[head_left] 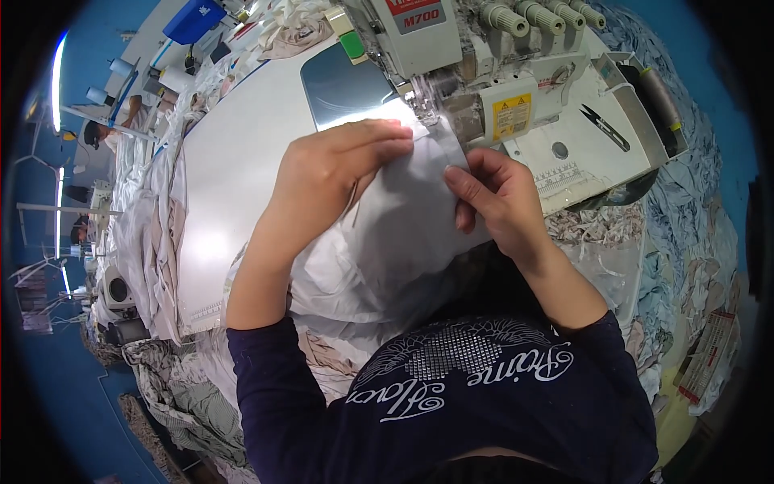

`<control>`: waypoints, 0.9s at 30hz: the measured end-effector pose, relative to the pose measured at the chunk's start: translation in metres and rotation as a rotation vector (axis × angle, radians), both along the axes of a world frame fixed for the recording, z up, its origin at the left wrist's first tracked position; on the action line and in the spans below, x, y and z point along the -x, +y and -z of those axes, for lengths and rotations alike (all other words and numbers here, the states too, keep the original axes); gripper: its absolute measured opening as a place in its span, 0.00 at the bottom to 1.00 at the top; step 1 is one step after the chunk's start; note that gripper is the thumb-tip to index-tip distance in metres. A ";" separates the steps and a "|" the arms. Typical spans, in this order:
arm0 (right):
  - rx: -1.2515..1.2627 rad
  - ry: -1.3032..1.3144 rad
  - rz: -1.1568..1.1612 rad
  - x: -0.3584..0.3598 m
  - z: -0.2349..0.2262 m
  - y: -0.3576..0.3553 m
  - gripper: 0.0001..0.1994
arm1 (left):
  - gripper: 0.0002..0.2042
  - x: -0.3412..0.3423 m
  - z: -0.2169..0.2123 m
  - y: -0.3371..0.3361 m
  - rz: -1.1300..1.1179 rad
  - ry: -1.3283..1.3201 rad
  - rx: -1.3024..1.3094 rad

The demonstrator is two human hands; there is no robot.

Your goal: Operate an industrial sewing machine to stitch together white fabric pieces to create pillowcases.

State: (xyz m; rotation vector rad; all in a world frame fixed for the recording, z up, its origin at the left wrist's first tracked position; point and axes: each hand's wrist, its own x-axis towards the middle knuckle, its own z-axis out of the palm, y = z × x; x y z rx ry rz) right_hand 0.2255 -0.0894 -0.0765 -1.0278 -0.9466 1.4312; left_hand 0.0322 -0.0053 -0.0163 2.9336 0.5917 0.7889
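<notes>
At about nine o'clock a heap of pale cloth hangs off the left edge of the white table, which runs up toward eleven o'clock. Next comes the left hand, lying palm down with its fingers held together and stretched flat toward two o'clock, pressing on the top of the white fabric piece. That piece sits at the centre, just below the machine's needle area; its long axis runs from about seven o'clock, where it bunches up near the person's chest, to one o'clock, and its narrow end points up under the presser foot. Above it, at twelve o'clock, stands the white sewing machine with thread knobs along its top. The right hand is just beside the fabric's right edge, its fingers curled and pinched on that edge, thumb side toward the left hand; the two hands are near each other but apart. Further right, at two o'clock, small black snips lie on the machine's side tray, and scraps of cloth pile up toward three o'clock.
</notes>
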 end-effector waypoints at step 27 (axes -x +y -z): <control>-0.044 -0.014 -0.028 -0.007 0.001 0.004 0.09 | 0.08 0.111 0.105 -0.172 -1.145 -0.408 0.557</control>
